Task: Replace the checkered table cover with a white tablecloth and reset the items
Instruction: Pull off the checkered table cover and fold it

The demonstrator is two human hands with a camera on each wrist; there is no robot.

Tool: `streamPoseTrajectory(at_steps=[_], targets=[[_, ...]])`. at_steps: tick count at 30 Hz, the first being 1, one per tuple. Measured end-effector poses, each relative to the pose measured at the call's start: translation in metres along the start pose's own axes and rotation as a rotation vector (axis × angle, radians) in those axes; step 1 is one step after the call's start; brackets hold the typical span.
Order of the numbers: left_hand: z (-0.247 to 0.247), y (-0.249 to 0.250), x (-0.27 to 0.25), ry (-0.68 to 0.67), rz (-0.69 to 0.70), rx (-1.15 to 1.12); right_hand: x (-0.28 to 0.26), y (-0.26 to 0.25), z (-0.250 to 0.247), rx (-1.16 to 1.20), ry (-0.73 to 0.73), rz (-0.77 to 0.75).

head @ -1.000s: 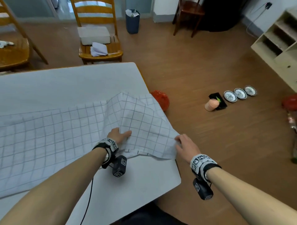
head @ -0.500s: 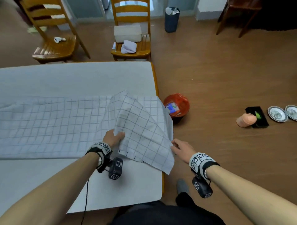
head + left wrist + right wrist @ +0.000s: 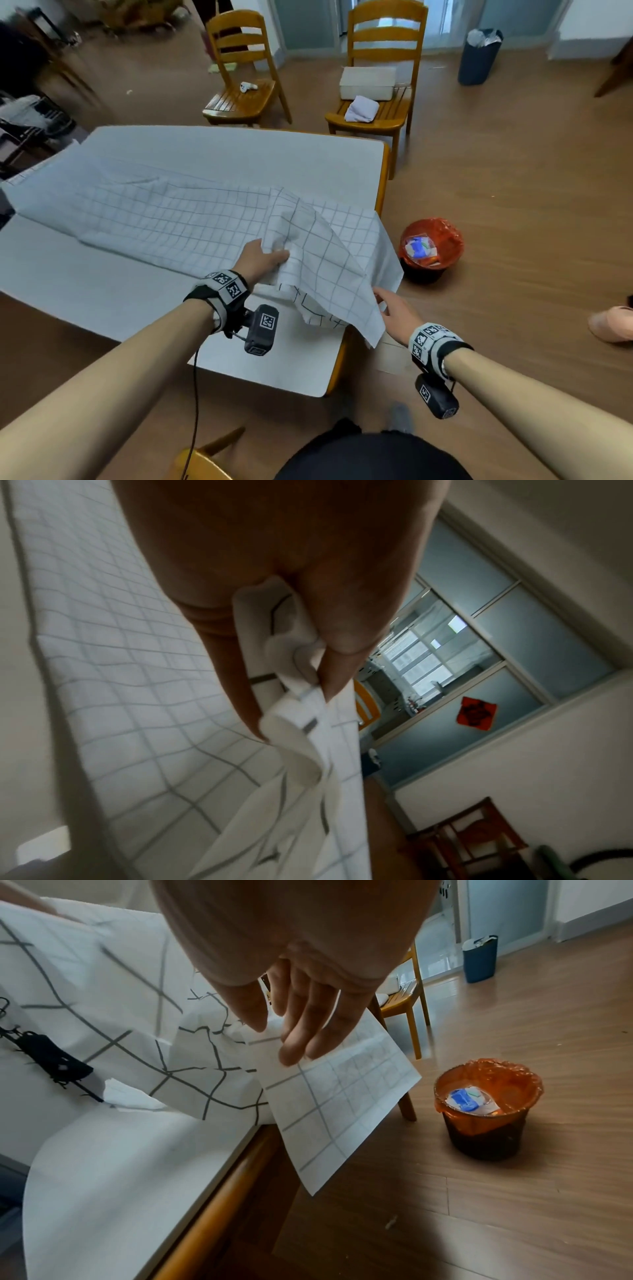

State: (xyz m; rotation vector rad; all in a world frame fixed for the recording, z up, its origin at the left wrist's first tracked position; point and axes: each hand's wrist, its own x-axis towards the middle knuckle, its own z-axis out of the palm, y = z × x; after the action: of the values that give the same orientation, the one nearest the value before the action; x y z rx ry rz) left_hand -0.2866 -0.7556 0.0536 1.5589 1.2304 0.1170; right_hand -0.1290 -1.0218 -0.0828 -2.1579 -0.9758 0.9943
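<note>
Orange-lined bin (image 3: pixel 430 248) on floor; blue bin (image 3: pixel 479 56); white box (image 3: pixel 368 82), seemingly, on chair (image 3: pixel 380 68).

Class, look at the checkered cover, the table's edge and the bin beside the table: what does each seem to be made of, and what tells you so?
Checkered cover: thin woven fabric, matte; it bunches where the left hand grips it. Could be a paper-like sheet.
Table edge: wood, orange-brown, glossy varnish.
Bin: dark body, possibly mesh, lined with a thin orange plastic bag, crinkled and shiny.
</note>
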Motion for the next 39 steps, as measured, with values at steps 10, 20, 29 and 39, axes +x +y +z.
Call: streamPoseTrajectory(at_steps=[10, 20, 29, 39], targets=[[0.044, 0.086, -0.014, -0.070, 0.068, -0.201, -0.024, -0.016, -0.072, -0.006, 0.258, -0.021], [0.092, 0.093, 0.001, -0.216, 0.081, 0.061, -0.035, -0.051, -0.071, 0.037, 0.309, -0.087], [0.093, 0.038, 0.013, -0.547, 0.170, 0.220, -0.009, -0.077, -0.005, -0.102, 0.137, 0.229], [0.064, -0.087, 0.059, -0.479, 0.443, 1.129, 0.011, -0.077, 0.036, -0.238, 0.166, 0.315]])
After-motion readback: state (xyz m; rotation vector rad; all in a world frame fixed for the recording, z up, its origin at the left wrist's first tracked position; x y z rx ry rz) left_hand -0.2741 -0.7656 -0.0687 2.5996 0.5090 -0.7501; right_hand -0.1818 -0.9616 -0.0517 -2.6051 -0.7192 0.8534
